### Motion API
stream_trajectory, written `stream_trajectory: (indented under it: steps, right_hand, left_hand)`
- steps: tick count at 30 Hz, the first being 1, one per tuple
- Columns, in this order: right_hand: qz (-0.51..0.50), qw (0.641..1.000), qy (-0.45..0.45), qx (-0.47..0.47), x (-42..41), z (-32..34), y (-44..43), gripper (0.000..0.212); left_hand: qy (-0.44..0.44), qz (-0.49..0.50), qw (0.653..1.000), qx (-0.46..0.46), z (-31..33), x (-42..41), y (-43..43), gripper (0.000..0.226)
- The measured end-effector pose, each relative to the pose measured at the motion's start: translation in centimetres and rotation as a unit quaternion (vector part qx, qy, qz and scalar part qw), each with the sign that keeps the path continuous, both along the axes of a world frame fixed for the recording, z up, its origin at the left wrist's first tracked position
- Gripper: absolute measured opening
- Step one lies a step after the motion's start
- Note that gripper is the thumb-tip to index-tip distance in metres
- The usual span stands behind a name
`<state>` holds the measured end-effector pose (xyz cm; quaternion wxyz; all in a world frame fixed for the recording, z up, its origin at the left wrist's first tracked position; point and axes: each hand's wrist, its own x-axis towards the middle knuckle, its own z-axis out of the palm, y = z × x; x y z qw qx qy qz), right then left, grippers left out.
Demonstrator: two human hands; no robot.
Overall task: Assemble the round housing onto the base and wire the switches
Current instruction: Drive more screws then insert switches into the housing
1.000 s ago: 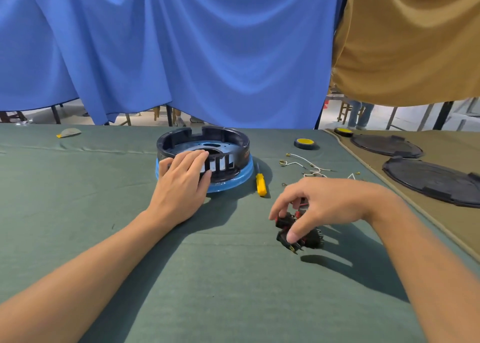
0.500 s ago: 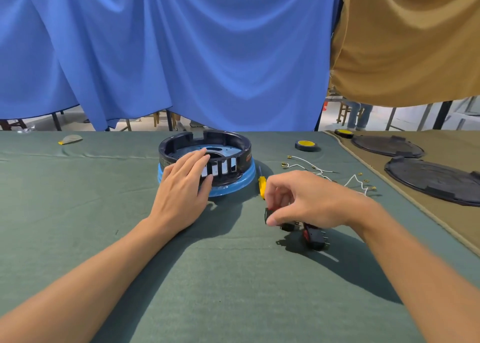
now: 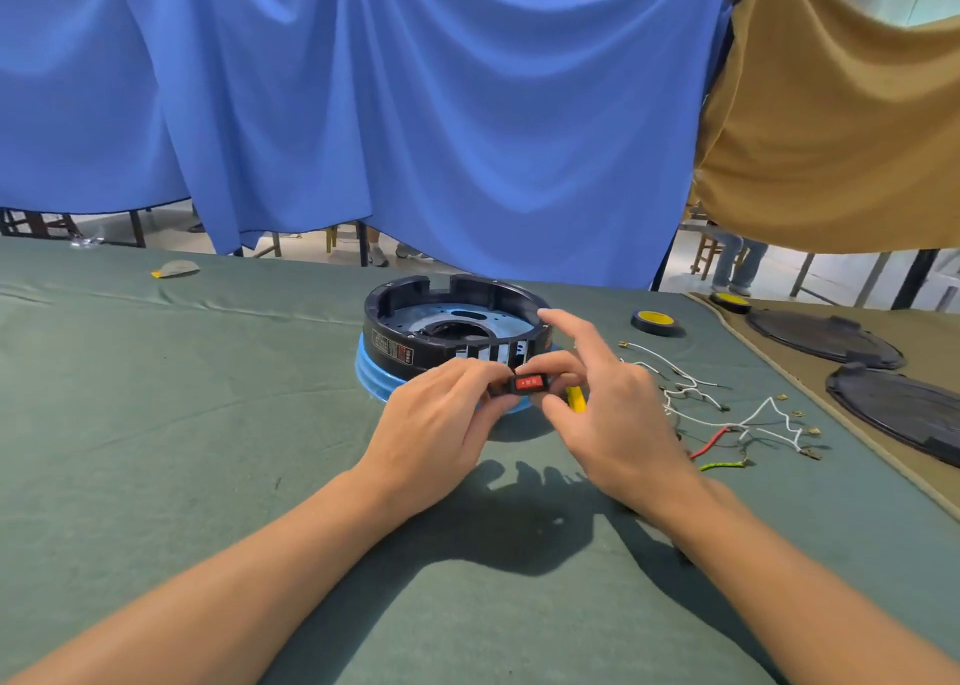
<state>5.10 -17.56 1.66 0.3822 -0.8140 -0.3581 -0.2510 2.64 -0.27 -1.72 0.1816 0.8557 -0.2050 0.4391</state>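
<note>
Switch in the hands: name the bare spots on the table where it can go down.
Bare green cloth lies left of the round housing, up to the grey scrap, and between the forearms. Crowded: wires and tape roll right of the right hand.

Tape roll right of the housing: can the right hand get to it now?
Probably, but not freely: the right hand pinches the switch together with the left hand. Only loose wires lie toward the tape roll.

- Bright light from above and ahead.
- Dark, fairly crisp shadow of left hand and right hand falls toward the viewer on green table cover.
- Wide-angle bowing at frame edges; mild overall softness.
</note>
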Motion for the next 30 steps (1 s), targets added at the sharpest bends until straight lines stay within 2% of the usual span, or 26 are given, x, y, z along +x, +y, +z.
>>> stream_trajectory:
  steps: [4, 9, 13, 18, 23, 30]
  right_hand:
    - [0.003, 0.999, -0.01, 0.047, 0.5, 0.1, 3.3, 0.061]
    - [-0.024, 0.994, -0.083, 0.073, 0.9, -1.7, 5.6, 0.057]
    - [-0.039, 0.987, -0.11, 0.111, 1.0, -2.5, 5.6, 0.062]
    - [-0.038, 0.982, -0.123, 0.138, 1.3, -2.6, 5.3, 0.063]
    - [-0.037, 0.98, -0.139, 0.138, 1.2, -2.9, 5.2, 0.056]
    - [-0.04, 0.981, -0.14, 0.126, 0.7, -2.7, 5.2, 0.056]
  left_hand:
    - [-0.048, 0.049, 0.995, -0.07, 0.4, 0.4, 0.9, 0.028]
    - [-0.048, 0.071, 0.992, -0.089, 0.3, 0.6, 1.7, 0.026]
    - [-0.037, 0.064, 0.994, -0.087, 0.2, 0.8, 1.5, 0.018]
    - [-0.03, 0.04, 0.995, -0.081, 0.4, 0.7, 1.3, 0.026]
    - [-0.033, 0.047, 0.995, -0.088, 0.1, 0.8, 1.3, 0.018]
    - [-0.039, 0.039, 0.995, -0.086, 0.1, 0.7, 1.5, 0.026]
